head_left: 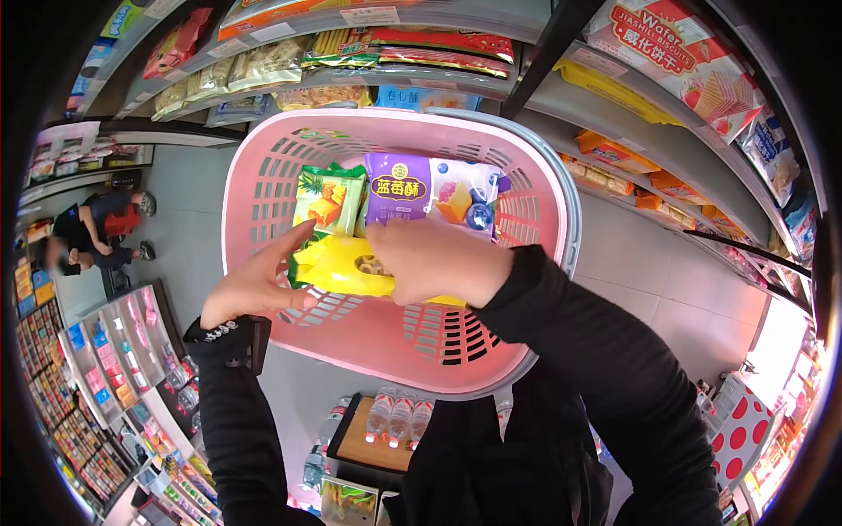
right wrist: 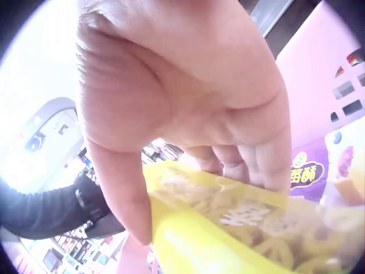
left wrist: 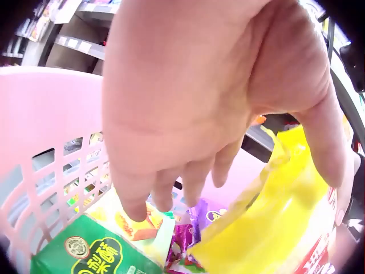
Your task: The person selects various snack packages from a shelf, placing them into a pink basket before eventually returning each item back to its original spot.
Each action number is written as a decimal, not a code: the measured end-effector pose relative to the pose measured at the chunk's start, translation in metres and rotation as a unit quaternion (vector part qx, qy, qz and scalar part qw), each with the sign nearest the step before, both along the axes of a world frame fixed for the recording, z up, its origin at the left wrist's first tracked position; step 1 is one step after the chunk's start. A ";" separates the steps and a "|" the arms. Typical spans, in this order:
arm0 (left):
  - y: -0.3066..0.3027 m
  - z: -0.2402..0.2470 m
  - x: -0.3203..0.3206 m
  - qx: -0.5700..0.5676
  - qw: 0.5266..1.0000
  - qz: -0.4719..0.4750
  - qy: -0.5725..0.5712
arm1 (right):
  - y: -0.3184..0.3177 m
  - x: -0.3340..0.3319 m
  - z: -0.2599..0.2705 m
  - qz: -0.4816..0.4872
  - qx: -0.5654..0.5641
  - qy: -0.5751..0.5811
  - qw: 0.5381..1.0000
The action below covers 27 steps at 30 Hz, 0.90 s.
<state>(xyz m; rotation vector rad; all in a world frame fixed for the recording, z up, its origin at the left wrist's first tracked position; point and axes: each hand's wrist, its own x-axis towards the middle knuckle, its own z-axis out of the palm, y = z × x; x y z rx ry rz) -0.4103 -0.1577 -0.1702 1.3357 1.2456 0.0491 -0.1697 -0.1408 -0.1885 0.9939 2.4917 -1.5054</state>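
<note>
My right hand (head_left: 443, 259) grips a yellow snack bag (head_left: 333, 267) inside the pink basket (head_left: 351, 351), its thumb on one side and fingers on the other. Ring-shaped snacks show through the bag's clear window (right wrist: 274, 228). At the bag's left end my left hand (head_left: 250, 285) has its fingers spread and thumb apart; in the left wrist view the thumb overlaps the yellow bag. Under and beyond the hands, a green pineapple-print packet (head_left: 324, 197) and a purple-and-white blueberry pastry bag (head_left: 399, 210) lie side by side in the basket.
A grey handle (head_left: 572, 210) runs along the basket's right rim. Shelves of packaged snacks stand beyond it, with wafer biscuits (head_left: 680, 61) at upper right. Bottled water (head_left: 399, 416) sits on a stand near my body. Another person (head_left: 96, 223) is in the aisle at left.
</note>
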 end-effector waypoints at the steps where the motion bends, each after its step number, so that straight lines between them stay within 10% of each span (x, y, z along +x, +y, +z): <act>1: 0.003 0.006 0.006 -0.039 0.997 0.031 -0.054 | 0.006 0.002 0.004 -0.001 0.001 0.001 1.000; 14: -0.017 0.016 -0.008 -0.054 0.959 0.233 -0.154 | 0.020 0.035 0.027 -0.088 -0.143 0.110 0.980; 19: -0.053 0.003 -0.026 0.025 0.911 0.333 -0.242 | -0.001 0.097 0.052 -0.226 0.057 0.146 0.962; 22: -0.073 0.005 -0.033 0.045 0.880 0.391 -0.267 | -0.025 0.130 0.075 -0.287 -0.150 0.105 0.940; 27: -0.070 0.038 0.041 0.064 0.877 0.389 -0.273 | -0.072 0.151 0.059 -0.525 -0.062 0.352 0.772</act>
